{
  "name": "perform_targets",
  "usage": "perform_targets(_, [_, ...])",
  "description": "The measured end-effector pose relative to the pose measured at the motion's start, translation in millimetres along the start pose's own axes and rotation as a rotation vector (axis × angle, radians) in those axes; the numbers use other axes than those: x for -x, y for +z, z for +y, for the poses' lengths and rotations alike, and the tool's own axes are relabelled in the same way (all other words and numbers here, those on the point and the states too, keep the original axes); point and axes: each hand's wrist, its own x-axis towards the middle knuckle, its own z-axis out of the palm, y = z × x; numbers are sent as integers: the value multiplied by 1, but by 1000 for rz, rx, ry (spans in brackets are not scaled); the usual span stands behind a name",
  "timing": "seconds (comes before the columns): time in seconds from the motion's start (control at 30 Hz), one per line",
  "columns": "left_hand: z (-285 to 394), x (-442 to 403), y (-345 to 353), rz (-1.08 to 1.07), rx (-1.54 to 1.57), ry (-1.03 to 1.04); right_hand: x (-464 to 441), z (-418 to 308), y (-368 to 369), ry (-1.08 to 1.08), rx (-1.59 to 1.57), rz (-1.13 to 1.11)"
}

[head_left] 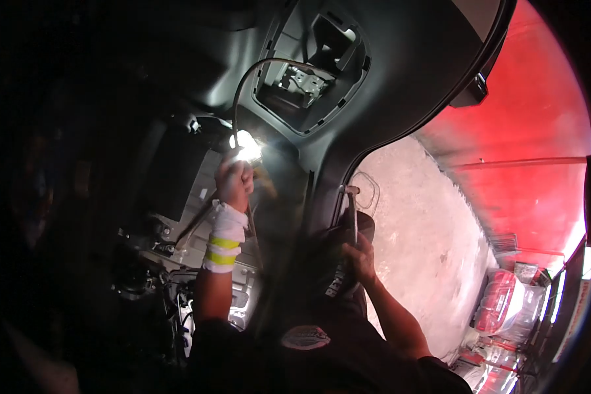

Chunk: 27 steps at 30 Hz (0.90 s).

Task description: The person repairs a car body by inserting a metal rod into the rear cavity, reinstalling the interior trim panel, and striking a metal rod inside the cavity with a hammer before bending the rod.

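My left hand (234, 180), with white and yellow wrap round its wrist, is closed around the base of a bright lamp (245, 146). A dark cable (238, 92) arches up from beside the lamp toward an opening in the trim. In my right hand (359, 257), at the right by the edge of the vehicle opening, is the handle of a metal ratchet-like tool (352, 213). Its head points upward, close to the dark door-frame edge.
The trim opening (302, 85) shows metal brackets inside. Bare metal floor and wiring (171, 246) lie at lower left. Outside are a pale floor (427, 243), a red surface (519, 118) and plastic-wrapped red items (499, 302) at lower right.
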Motion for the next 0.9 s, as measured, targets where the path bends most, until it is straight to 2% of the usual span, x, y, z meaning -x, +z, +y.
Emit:
perform_targets(0.23, [18, -14, -7, -107, 76, -105, -1, 1, -7, -13, -26, -33])
perform_targets(0.33, [30, -2, -1, -106, -36, -52, -4, 3, -7, -13, -24, -28])
perform_targets(0.53, [55, 42, 24, -111, -264, 187, -5, -4, -9, 63, -136, -37])
perform_targets(0.6, [60, 49, 25, -98, -238, 160, -7, 3, -15, 30, -98, -64])
perform_targets(0.73, [80, 61, 25, -118, -174, 130, -3, 13, -21, 83, -228, -54])
perform_targets(0.9, [102, 55, -17, -146, -31, -79, -4, 13, -27, 143, -238, -21])
